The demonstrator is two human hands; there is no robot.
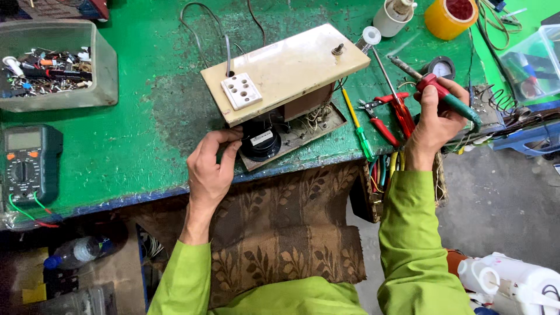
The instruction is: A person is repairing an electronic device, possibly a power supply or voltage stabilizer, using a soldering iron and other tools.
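My left hand (211, 169) grips the near edge of an opened electrical box (286, 70), beside its round black gauge (261, 143). The box has a cream top panel with a white socket plate (241, 91) and a small metal switch (338, 49); wiring shows underneath. My right hand (434, 119) is closed on a soldering iron (446, 96) with a green and red handle, its metal tip pointing up-left, to the right of the box.
Red-handled pliers (389, 114) and a green screwdriver (359, 128) lie between box and right hand. A multimeter (26, 163) sits at the left of the green bench (128, 140), a clear tub of parts (55, 64) behind it. Yellow tape roll (449, 17) at back right.
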